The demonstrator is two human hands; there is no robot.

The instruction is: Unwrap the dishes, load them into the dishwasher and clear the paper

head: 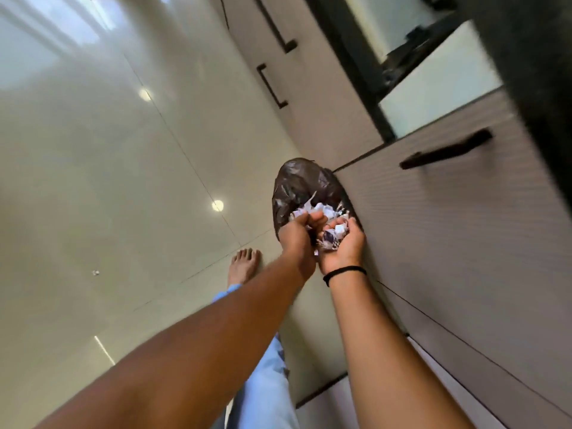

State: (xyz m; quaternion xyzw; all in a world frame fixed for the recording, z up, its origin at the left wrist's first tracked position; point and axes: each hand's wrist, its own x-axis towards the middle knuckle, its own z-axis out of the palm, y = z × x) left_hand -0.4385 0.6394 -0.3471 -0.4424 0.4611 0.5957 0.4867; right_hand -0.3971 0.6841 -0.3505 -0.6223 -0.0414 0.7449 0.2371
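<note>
Both hands hang directly over the black-lined bin (305, 187), left hand (298, 235) and right hand (342, 246) each with grip clamped on crumpled paper (331, 235), so release drops it straight in.

Two hands (297, 236), one bin (297, 187), four handles (445, 150).
</note>
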